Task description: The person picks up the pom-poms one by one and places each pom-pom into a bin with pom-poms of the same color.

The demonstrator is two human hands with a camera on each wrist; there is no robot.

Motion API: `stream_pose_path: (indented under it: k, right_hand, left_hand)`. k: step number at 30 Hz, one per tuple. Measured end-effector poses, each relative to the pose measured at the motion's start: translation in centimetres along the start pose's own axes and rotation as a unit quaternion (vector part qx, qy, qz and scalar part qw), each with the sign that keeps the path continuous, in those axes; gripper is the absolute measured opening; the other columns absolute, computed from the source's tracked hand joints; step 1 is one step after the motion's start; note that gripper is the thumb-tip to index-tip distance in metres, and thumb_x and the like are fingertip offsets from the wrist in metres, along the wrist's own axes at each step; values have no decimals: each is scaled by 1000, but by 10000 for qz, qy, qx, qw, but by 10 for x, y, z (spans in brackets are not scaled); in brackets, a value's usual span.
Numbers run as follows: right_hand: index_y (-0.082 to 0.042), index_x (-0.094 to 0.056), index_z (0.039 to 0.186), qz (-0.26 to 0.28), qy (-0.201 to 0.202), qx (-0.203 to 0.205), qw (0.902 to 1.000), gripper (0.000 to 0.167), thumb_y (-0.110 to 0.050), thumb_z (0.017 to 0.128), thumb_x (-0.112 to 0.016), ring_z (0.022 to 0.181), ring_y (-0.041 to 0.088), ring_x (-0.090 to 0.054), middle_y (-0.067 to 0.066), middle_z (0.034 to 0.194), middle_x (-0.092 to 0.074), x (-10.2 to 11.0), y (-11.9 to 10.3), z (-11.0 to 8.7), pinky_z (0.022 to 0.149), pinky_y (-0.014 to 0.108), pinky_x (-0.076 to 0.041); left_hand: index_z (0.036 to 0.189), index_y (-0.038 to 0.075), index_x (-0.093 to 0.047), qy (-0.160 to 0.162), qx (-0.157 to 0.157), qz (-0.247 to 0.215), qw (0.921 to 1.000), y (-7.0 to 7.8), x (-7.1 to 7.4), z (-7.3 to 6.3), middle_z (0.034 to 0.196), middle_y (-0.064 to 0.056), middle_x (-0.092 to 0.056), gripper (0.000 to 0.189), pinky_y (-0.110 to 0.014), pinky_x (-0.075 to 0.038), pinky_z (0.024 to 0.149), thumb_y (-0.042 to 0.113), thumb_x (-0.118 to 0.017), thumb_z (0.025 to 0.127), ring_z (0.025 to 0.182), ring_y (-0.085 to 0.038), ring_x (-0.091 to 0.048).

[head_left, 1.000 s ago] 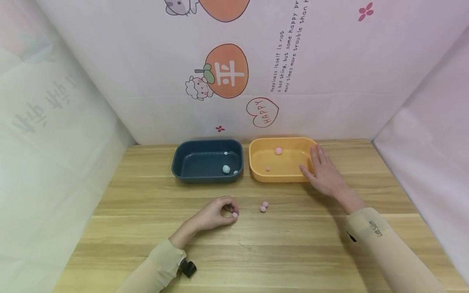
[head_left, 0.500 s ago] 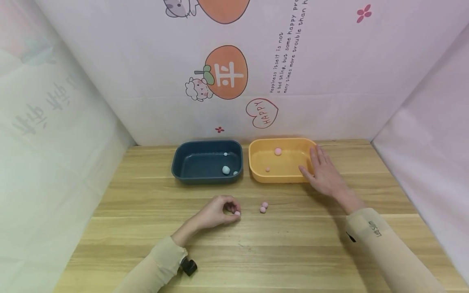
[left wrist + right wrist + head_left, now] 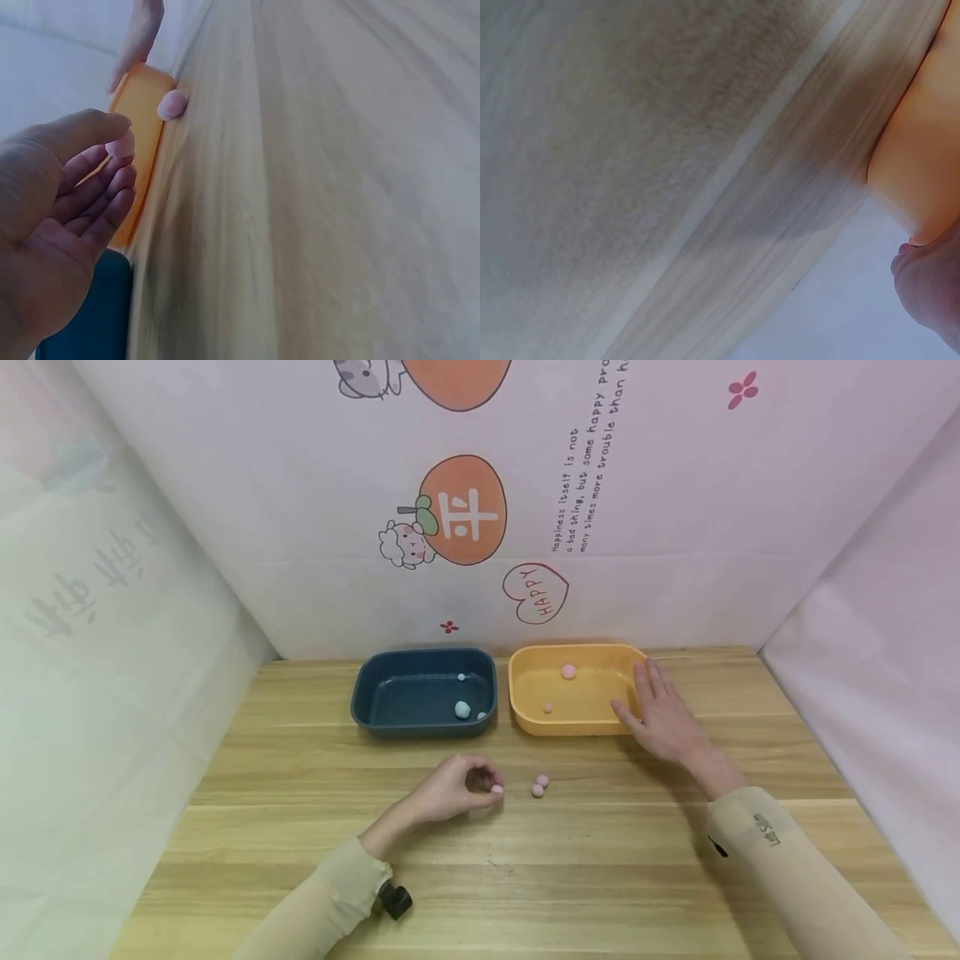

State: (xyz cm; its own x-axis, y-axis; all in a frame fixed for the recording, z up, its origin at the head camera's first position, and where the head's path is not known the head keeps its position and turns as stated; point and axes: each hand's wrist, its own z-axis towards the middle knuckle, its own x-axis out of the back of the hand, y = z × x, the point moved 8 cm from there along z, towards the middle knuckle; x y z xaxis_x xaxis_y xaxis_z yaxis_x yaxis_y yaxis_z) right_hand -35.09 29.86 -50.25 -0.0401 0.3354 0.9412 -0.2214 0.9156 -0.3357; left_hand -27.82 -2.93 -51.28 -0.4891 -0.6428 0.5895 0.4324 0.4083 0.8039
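Observation:
My left hand [image 3: 442, 792] pinches a small pink ball [image 3: 497, 789] between thumb and fingertips, just above the table. The left wrist view shows that pinched ball [image 3: 121, 145] at the thumb tip, the other fingers bent loosely beneath. To its right, two more pink balls [image 3: 540, 786] lie touching each other on the wood. My right hand [image 3: 667, 722] rests on the right end of a yellow box [image 3: 570, 727], its fingers extended along the rim and the thumb over the front corner. Two pink balls [image 3: 568, 672] of different sizes lie inside.
Left of the yellow box stands a dark teal box [image 3: 420, 732] holding three pale blue balls [image 3: 462, 710] of different sizes. Both boxes sit at the back of the wooden table [image 3: 570, 877], near a printed white cloth wall [image 3: 660, 585]. White cloth also hangs at both sides.
My left hand has moved a little to the right with the pink ball, closer to the two balls on the table. My right hand stays on the yellow box.

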Motion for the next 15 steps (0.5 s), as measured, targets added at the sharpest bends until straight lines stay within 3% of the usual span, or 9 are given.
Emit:
stream_pose_path:
  k: [5, 15]
  right_hand:
    - [9, 5, 171, 43, -8, 2, 10000, 97, -61, 116, -33, 169, 56, 0, 36, 180, 6, -1, 2, 0, 138, 69, -10]
    - [8, 5, 171, 70, -23, -8, 10000, 98, -62, 115, -33, 169, 55, 0, 35, 181, 7, -2, 4, 0, 138, 70, -10]
  left_hand:
    - [106, 6, -78, 44, -75, 3, 10000, 5, 0, 4, 102, -6, -80, 10, -26, -62, 90, 8, -83, 97, 94, -11, -70]
    - [106, 5, -78, 338, -256, -173, 9989, 19, 5, 13, 103, -8, -79, 9, -43, -65, 95, 8, -82, 98, 96, -16, -70]
